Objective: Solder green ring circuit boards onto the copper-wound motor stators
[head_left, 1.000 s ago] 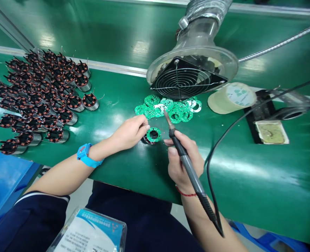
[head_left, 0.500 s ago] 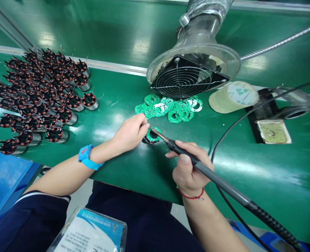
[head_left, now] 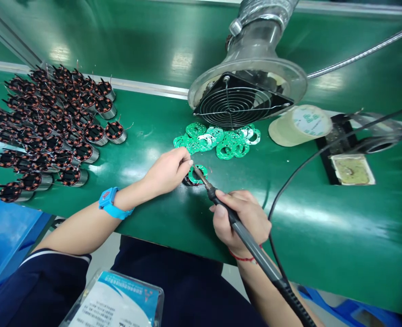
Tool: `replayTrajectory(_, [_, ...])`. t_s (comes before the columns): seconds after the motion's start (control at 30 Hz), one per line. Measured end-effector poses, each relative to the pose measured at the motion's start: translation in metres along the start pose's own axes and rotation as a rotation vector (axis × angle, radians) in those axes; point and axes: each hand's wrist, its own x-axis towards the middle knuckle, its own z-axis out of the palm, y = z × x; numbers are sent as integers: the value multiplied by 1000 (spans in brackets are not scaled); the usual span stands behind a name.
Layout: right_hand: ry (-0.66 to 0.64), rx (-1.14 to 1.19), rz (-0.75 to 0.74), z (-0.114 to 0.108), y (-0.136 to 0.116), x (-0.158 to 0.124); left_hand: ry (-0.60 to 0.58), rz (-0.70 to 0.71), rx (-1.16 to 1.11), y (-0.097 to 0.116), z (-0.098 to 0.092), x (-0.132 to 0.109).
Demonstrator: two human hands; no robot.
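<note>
My right hand (head_left: 241, 220) is closed round the grip of a soldering iron (head_left: 233, 218). The iron's tip meets the green ring-shaped circuit board (head_left: 202, 171), which lies on top of a motor stator (head_left: 189, 180). My left hand (head_left: 168, 170) is pinched closed at the left edge of that board; what its fingertips hold, if anything, is too small and hidden to make out. Just behind, a loose pile of green ring circuit boards (head_left: 226, 150) lies on the green table (head_left: 146, 118).
Many copper-wound stators (head_left: 73, 176) stand grouped at the left. A fume extractor hood with a fan grille (head_left: 233, 106) hangs over the boards. To the right are a pale cylindrical roll (head_left: 289, 129) and a soldering iron stand (head_left: 337, 136) with a sponge tray (head_left: 352, 170). The iron's black cable (head_left: 296, 170) loops across the right side.
My right hand has shifted left and turned the soldering iron steeper, with its tip moving slightly down the board. My left hand stays nearly in place.
</note>
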Motion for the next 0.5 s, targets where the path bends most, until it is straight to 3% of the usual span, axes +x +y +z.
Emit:
replayTrajectory(0.17, [66, 63, 98, 0, 0, -2, -12, -8, 2, 0, -1, 1])
replayTrajectory(0.3, [169, 108, 290, 6, 4, -4, -33, -16, 1, 1, -2, 2])
replayTrajectory(0.4, [69, 73, 400, 12, 8, -1, -40, -20, 6, 3, -3, 3])
replayTrajectory(0.5, [-92, 5, 408, 17, 11, 4, -37, -12, 8, 2, -4, 3])
